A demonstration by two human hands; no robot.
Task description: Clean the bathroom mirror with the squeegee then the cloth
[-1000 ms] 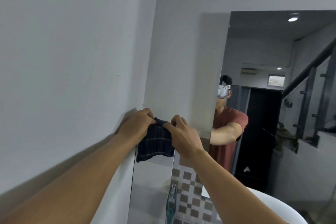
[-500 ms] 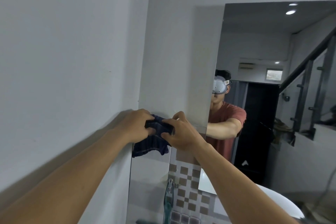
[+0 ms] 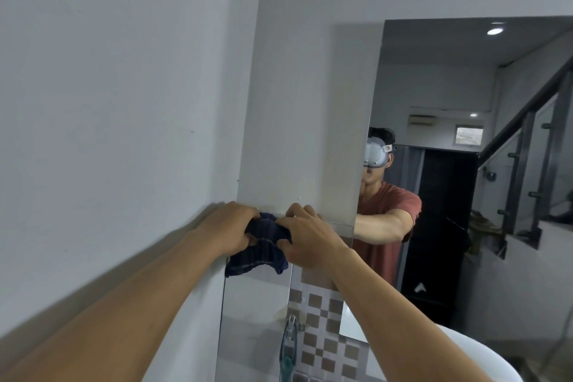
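A dark blue checked cloth is bunched between both my hands, just in front of the left part of the mirror. My left hand grips its left side and my right hand grips its right side, fingers curled into the fabric. The lower half of the cloth hangs loose below my hands. The mirror runs from the wall corner to the right edge of view. A teal-handled tool, perhaps the squeegee, hangs low by the mirror's lower edge.
A plain white wall fills the left side. The mirror reflects a person in a red shirt, a staircase railing and a dark doorway. A white basin rim and checkered tiles lie below.
Both hands have gathered the cloth from a spread hanging square into a tighter bunch, moving closer together. The view has shifted slightly.
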